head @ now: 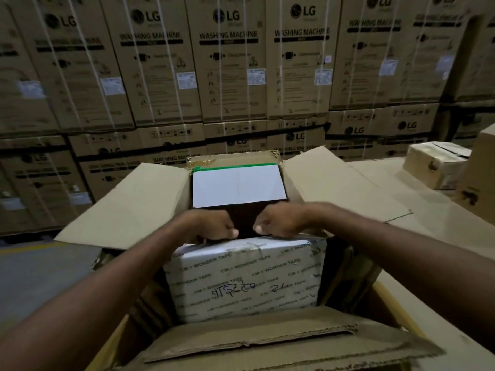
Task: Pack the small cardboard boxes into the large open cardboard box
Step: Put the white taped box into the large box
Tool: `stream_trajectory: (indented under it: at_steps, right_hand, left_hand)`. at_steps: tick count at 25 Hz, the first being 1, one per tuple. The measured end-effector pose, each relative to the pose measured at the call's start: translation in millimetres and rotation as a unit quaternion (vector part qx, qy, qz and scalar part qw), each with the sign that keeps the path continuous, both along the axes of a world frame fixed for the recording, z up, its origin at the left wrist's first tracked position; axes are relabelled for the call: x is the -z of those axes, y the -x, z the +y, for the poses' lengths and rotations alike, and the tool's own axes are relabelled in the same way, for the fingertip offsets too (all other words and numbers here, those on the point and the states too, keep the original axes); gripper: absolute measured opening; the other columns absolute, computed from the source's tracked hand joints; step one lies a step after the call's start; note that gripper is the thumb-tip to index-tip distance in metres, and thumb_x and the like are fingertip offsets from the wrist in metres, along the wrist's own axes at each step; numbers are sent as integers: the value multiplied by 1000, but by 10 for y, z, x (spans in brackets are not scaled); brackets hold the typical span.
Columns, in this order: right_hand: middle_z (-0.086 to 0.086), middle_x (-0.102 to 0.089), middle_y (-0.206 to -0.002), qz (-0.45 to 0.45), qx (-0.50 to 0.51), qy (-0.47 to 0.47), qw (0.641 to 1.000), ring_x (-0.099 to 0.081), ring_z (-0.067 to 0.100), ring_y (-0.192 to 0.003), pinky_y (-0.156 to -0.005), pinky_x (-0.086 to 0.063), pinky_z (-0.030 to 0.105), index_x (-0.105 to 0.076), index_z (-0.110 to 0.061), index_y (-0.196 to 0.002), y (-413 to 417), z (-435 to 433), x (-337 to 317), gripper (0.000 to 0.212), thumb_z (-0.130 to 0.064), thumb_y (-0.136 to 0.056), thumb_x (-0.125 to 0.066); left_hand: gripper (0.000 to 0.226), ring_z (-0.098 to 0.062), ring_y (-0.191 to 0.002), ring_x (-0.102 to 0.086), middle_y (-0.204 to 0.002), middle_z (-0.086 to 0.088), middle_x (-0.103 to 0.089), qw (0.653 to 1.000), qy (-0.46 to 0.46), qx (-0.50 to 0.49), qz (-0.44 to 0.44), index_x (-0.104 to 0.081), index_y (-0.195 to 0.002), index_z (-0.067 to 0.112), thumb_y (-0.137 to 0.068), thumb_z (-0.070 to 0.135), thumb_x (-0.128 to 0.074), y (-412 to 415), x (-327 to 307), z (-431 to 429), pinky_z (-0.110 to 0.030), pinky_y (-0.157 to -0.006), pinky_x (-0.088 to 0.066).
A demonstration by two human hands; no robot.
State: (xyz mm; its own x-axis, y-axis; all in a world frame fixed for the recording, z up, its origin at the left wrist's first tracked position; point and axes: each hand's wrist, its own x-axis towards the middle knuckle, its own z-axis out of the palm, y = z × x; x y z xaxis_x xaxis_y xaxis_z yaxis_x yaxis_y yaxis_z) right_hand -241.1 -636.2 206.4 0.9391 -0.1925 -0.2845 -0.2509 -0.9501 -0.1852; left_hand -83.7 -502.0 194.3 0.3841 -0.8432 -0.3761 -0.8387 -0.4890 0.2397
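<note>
Only the person's arms and hands were in view. The left forearm (107,285) and the right forearm (401,250) were bare along their whole visible length, down to the wrists. The left hand (211,226) and the right hand (278,220) were bare as well. A short, trimmed nail showed on the innermost digit of each hand. Dim light and slight blur hid finer detail of the knuckles.

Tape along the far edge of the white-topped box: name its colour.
The tape is green; the head view shows it best.
</note>
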Motion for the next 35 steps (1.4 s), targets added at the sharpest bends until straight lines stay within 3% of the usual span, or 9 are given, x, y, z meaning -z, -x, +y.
stream_trajectory:
  at_steps: [3,9,12,18,20,22,26,32,35]
  right_hand:
    - [1,-64,-98,85,22,-33,996,-59,19,-91,-86,-46,37,-66,-10,-101,-201,54,139,40,-39,-109,-39]
    - [-6,-68,-85,-155,87,-64,982,-62,13,-85,-67,-46,23,-74,-17,-91,-106,-110,-522,21,-26,-103,-59]
    - [-2,-67,-74,-200,111,-165,959,-60,10,-68,-62,-46,22,-75,-12,-84,101,-49,-1052,29,-34,-100,-63]
    - [3,-73,-77,-59,34,-273,960,-68,14,-66,-65,-51,26,-80,-19,-77,614,234,-1570,34,-40,-97,-61]
    - [11,-76,-98,29,-50,-336,940,-73,22,-87,-78,-58,36,-81,-14,-99,724,244,-1540,24,-25,-99,-59]
    - [15,-73,-121,118,-112,-307,938,-69,27,-112,-96,-55,47,-72,-5,-123,729,298,-1339,27,-9,-98,-63]
    - [-3,-77,-110,225,-88,-177,954,-70,8,-104,-93,-54,26,-73,-9,-124,584,526,-881,30,-6,-94,-70]
    - [-2,-74,-116,-6,61,-102,993,-68,13,-108,-83,-54,25,-71,-22,-127,31,262,-756,30,-14,-99,-65]
    - [1,-49,-153,80,58,31,995,-50,21,-135,-99,-45,27,-39,-24,-157,-364,127,-284,65,-7,-98,-58]
  left_hand:
    - [43,-23,-97,-67,-103,-5,-71,999,-12,-31,30,-72,-107,11,-107,44,-44,-133,115,180,-42,-92,-55]
    - [29,-22,-86,-66,-94,-4,-73,976,198,-56,-65,-73,-99,11,-104,33,-55,-53,-579,345,-34,-79,-54]
    - [27,-15,-85,-66,-94,-4,-71,957,282,-67,-9,-74,-101,12,-101,35,-60,73,-1131,510,-29,-70,-54]
    - [30,-12,-75,-75,-81,2,-78,980,161,-2,114,-81,-85,19,-97,40,-63,343,-1695,895,-27,-70,-58]
    - [22,-16,-80,-74,-85,0,-77,978,76,88,175,-80,-88,20,-96,34,-66,376,-1638,1000,-28,-72,-56]
    - [17,-19,-95,-75,-99,-3,-78,970,-41,165,175,-76,-108,15,-96,25,-68,439,-1414,1037,-20,-67,-54]
    - [29,-18,-91,-73,-109,-10,-77,959,-153,179,159,-67,-119,9,-93,20,-74,509,-950,976,-24,-70,-56]
    - [26,-12,-92,-70,-105,0,-74,992,-20,116,43,-71,-114,16,-97,35,-68,17,-785,448,-28,-76,-54]
    - [53,-25,-114,-63,-131,-5,-64,984,-106,99,-100,-57,-137,16,-92,40,-72,-283,-222,85,-38,-95,-53]
